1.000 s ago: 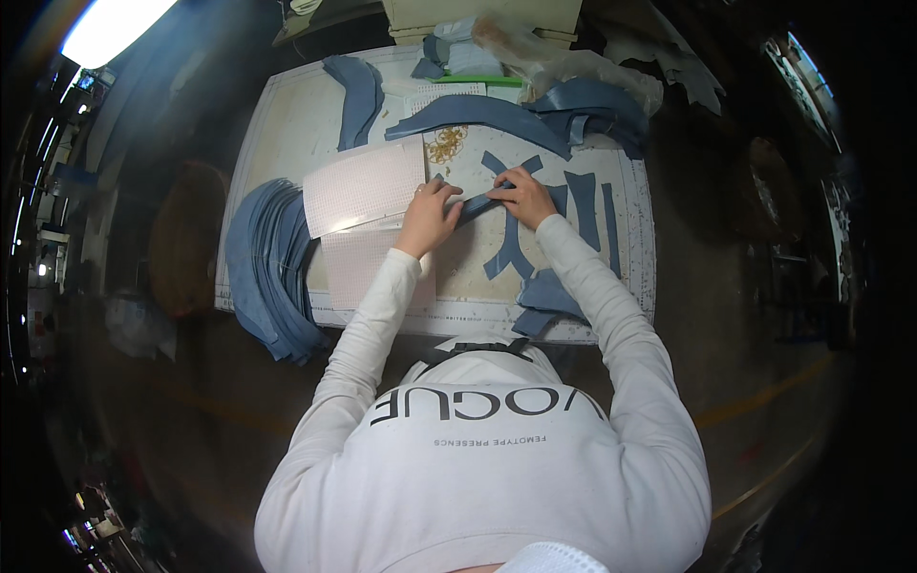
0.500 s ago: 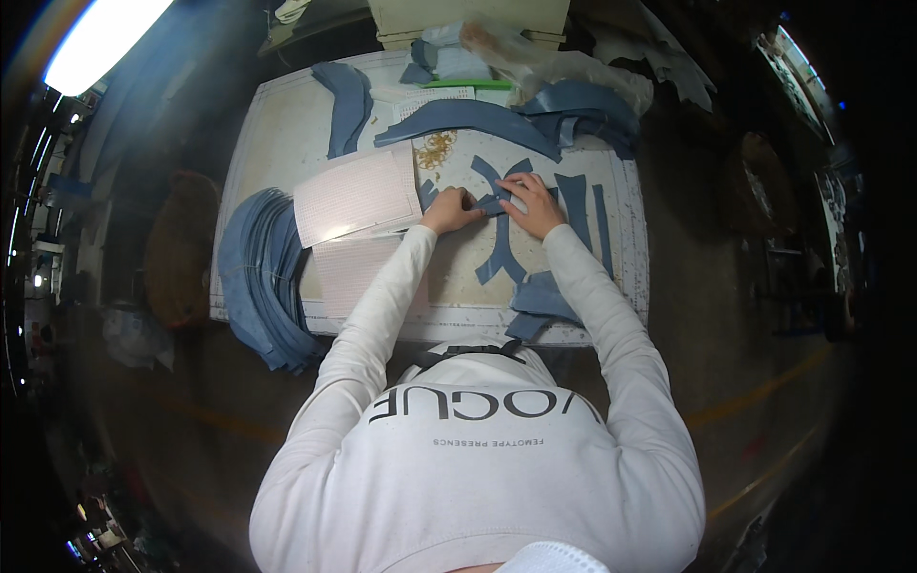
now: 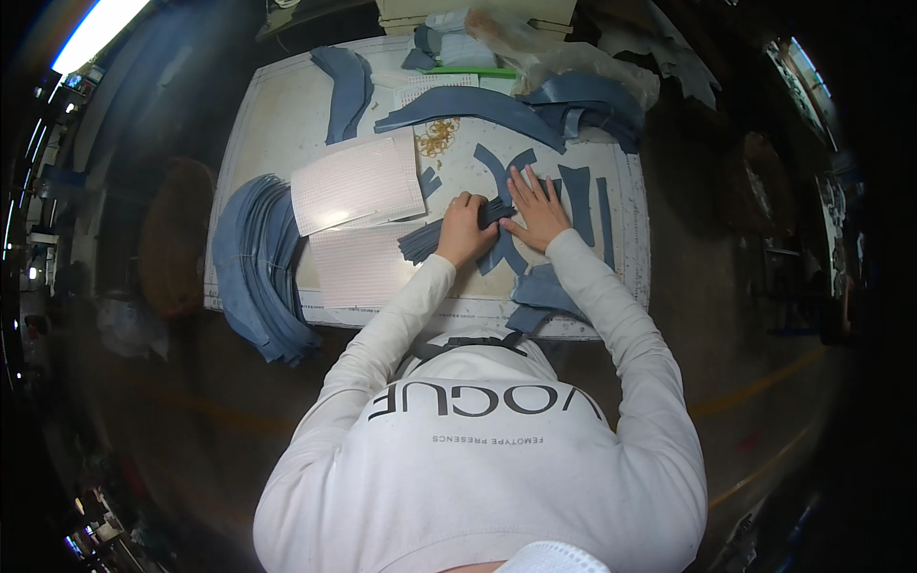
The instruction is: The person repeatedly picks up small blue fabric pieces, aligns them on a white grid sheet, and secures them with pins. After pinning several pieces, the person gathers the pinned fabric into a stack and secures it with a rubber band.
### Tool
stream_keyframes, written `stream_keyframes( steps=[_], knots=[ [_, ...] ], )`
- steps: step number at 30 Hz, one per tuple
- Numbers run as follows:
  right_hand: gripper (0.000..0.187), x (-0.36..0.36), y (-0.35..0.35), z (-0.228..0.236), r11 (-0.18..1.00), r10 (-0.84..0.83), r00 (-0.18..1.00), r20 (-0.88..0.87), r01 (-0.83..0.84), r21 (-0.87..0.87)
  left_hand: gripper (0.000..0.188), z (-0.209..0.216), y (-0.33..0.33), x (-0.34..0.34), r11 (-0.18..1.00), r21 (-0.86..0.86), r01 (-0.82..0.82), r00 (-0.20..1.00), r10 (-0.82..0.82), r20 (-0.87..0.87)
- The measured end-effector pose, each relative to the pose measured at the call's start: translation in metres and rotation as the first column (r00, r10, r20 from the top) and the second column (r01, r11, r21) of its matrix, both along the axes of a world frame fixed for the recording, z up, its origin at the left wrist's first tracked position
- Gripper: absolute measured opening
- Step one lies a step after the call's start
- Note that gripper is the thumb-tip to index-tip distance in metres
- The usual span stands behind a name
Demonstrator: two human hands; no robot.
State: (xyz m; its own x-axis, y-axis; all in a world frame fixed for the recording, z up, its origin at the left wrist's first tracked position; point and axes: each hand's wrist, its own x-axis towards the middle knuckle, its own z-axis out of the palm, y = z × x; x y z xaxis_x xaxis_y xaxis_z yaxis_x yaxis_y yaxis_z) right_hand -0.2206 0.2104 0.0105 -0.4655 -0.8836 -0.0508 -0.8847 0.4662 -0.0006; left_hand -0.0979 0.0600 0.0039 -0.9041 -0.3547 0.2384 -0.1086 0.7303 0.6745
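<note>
My left hand [image 3: 465, 232] is closed round a fanned bundle of narrow blue strips [image 3: 418, 244], apparently leather or coated fabric, which stick out on both sides of it. Beside it, my right hand [image 3: 539, 210] lies flat with fingers spread, its thumb close to the left fingers and the bundle's far end. Partly under the right hand are curved blue pieces [image 3: 494, 164] that cross or meet back to back; how they overlap is hidden. Right of that hand lie a flared blue piece [image 3: 579, 196] and a thin blue strip [image 3: 606, 222].
A tied stack of curved blue pieces [image 3: 250, 263] hangs over the table's left edge. Pink printed sheets [image 3: 358, 183] lie beside it. Rubber bands [image 3: 438, 137], a long curved piece [image 3: 468, 103], more stacks [image 3: 592, 100] and a plastic bag [image 3: 544, 62] are farther back. Blue pieces [image 3: 546, 291] lie near the front edge.
My left hand has moved slightly right and nearer, and the fanned bundle of strips now shows in it. My right hand has gone from bent fingers to flat and spread.
</note>
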Motion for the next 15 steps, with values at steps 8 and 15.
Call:
stream_keyframes(
  steps=[8, 15],
  knots=[
    [0.060, -0.006, -0.019, -0.009, 0.937, 0.050, 0.992, 0.112, -0.007, -0.351, 0.039, 0.007, -0.009, 0.008, 0.999, 0.023, 0.040, 0.999, -0.040, 0.017],
    [0.021, -0.067, -0.108, -0.006, 0.836, 0.084, 0.932, 0.352, 0.126, -0.534, 0.032, 0.065, -0.026, 0.026, 0.817, 0.566, 0.110, 0.963, 0.053, -0.263]
  ],
)
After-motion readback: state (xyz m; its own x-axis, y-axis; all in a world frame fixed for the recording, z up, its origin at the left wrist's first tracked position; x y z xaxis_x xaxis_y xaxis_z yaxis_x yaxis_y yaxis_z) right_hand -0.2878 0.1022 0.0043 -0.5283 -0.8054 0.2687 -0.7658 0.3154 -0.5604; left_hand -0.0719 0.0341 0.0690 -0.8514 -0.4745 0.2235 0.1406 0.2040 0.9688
